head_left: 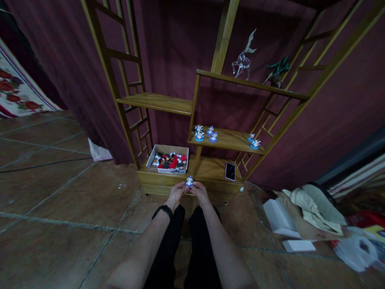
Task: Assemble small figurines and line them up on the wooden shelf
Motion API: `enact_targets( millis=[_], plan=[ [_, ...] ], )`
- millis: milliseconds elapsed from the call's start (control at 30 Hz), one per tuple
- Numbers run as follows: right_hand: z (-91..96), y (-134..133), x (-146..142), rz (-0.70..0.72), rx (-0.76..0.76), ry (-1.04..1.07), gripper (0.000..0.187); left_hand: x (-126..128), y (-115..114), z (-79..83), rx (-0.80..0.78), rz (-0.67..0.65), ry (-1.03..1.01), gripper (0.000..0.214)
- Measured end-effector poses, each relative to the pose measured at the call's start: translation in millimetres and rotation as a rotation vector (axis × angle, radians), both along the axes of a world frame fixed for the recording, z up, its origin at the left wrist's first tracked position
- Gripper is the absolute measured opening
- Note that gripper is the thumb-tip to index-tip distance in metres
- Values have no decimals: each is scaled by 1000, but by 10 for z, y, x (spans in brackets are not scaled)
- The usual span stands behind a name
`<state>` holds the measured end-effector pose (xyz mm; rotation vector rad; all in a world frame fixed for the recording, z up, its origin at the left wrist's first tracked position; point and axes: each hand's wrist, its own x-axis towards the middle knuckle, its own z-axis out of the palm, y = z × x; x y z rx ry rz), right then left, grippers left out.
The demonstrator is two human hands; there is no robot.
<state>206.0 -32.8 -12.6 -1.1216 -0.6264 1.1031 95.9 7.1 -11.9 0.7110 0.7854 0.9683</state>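
Note:
A small purple-and-white figurine (189, 182) is pinched upright between my left hand (178, 192) and my right hand (199, 190), just in front of the low base of a wooden display shelf (156, 102). Behind my left hand, an open cardboard box (150, 159) holds several figurines in red, black and white. On the middle shelf, several similar figurines (213, 137) stand in a cluster at the left. Two blue-based figurines (255, 144) stand close together at that shelf's right end.
A phone (230, 171) lies on the base at the right. Above stand a clear glass deer (242, 60) and a dark green ornament (278, 72). On the tiled floor at right are white boxes (281, 216), cloth and a plastic bag (356, 249). A purple curtain (75, 80) hangs at left.

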Motion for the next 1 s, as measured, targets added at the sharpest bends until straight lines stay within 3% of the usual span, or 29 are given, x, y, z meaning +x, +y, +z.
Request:
enact_targets(
  millis=[300, 700, 1000],
  plan=[
    [77, -41, -7, -25, -45, 56, 29, 0, -17, -6, 36, 41, 27, 38],
    [56, -1, -23, 12, -118, 10, 18, 81, -71, 44, 220, 132, 119, 38],
    [146, -39, -24, 28, -141, 41, 24, 92, -67, 15, 222, 134, 116, 40]
  ],
)
